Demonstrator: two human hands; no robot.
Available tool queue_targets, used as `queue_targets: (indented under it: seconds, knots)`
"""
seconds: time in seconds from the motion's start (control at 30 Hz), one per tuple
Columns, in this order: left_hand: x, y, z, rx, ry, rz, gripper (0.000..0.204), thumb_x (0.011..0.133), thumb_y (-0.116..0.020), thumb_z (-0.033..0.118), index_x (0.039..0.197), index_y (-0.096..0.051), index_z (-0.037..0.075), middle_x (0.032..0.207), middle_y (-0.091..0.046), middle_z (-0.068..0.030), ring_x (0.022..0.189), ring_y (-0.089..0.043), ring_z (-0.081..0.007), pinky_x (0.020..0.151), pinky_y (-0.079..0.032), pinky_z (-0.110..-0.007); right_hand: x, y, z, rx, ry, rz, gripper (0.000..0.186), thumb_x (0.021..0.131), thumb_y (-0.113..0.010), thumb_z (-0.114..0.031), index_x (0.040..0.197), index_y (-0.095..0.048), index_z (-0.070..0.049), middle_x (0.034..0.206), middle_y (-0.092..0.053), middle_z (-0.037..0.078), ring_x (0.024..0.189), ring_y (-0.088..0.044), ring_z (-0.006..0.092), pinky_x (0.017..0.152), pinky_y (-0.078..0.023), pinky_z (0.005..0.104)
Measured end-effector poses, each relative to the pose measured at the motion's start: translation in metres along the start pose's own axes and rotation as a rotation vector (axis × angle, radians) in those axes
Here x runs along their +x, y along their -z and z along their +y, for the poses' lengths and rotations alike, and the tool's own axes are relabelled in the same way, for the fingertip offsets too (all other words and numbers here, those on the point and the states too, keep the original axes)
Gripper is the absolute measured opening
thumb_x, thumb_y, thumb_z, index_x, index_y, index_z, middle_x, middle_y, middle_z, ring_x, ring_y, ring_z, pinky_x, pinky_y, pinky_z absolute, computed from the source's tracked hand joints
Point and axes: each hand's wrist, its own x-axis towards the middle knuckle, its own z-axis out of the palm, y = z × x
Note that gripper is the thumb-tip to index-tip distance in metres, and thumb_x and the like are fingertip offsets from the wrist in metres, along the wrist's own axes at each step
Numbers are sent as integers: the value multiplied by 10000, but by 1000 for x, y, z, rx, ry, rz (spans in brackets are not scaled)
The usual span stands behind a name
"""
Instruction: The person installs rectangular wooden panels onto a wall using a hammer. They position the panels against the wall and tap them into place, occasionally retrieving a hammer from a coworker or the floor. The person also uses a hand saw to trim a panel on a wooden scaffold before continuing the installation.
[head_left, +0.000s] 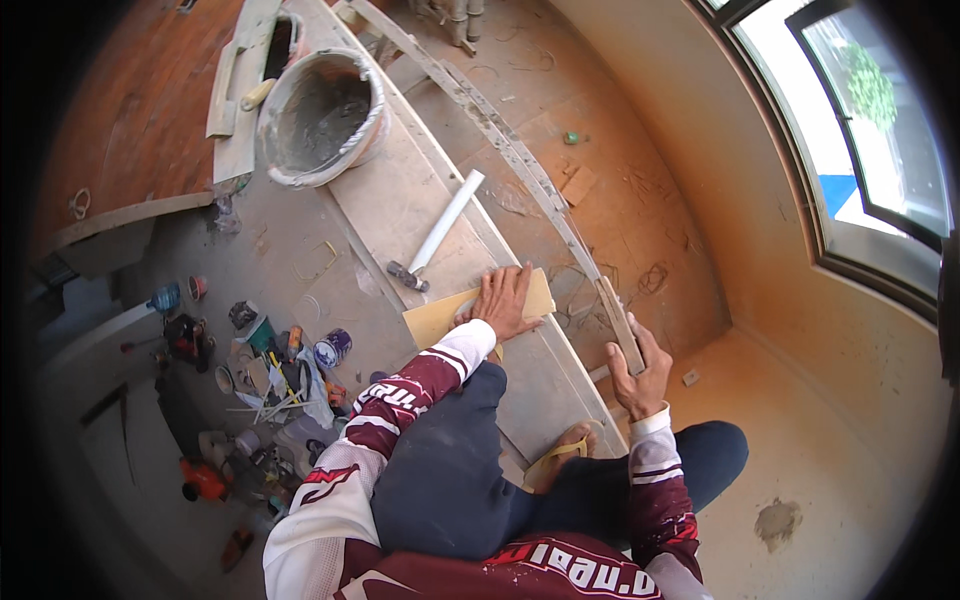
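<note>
My left hand [505,303] lies with its fingers stretched out on a short, flat yellowish board [432,318], which sits across the plank platform [400,170] I am on. With my right hand [642,375] I hold the near end of a long, narrow wooden strip [520,160], thumb on one side and fingers on the other. The strip is smeared with pale material and runs to the far end of the platform. Just beyond the board lies a hammer [440,228] with a dark head and a pale handle.
A large bucket [375,120] of grey wet mix stands farther along the platform. My sandalled foot [565,450] is near the platform's edge. Tools, cans and bags [275,375] clutter the floor at lower left. A wall with a window [860,130] rises at right.
</note>
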Motion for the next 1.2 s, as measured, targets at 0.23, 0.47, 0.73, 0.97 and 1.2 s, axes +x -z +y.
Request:
queue_targets:
  seconds: [0.23, 0.47, 0.73, 0.97, 1.2]
  knots:
    - [-2, -4, -10, -51, -17, 11, 993, 687, -811, 540, 1406, -428, -29, 1253, -488, -148, 1213, -429, -303, 1055, -307, -482, 112, 0, -48, -78, 717, -434, 340, 761, -687, -269, 955, -600, -4, 788, -658, 177, 692, -667, 367, 686, -545, 419]
    - [5, 8, -3, 49, 15, -130, 964, 701, -805, 551, 1391, -446, -18, 1338, -471, -159, 1298, -395, -340, 1067, -306, -509, 189, -130, -95, -419, 1170, -735, 266, 815, -661, -296, 967, -571, -98, 878, -610, 77, 936, -603, 257, 989, -355, 475]
    - [-2, -4, -6, 144, -15, 91, 837, 683, -822, 509, 1259, -510, -13, 1161, -486, -125, 1121, -473, -292, 1001, -358, -456, 240, -268, -62, -736, 1148, -375, 274, 898, -589, -209, 1164, -602, -147, 1263, -596, 83, 1352, -429, 269, 1150, -228, 562]
    - [8, -2, -9, 92, 43, 52, 827, 678, -830, 459, 1265, -486, -11, 1141, -513, -118, 1087, -504, -265, 954, -379, -435, 224, -224, -42, -345, 580, -275, 417, 909, -652, -216, 1308, -584, -116, 1350, -572, 168, 1273, -522, 339, 1052, -377, 510]
    - [12, 0, -12, -49, 103, 10, 865, 659, -874, 410, 1304, -473, -5, 1205, -525, -142, 1133, -499, -297, 974, -362, -443, 138, -151, 103, 17, -556, -735, 347, 986, -596, -293, 1122, -676, 16, 1044, -702, 130, 811, -667, 212, 717, -525, 362]
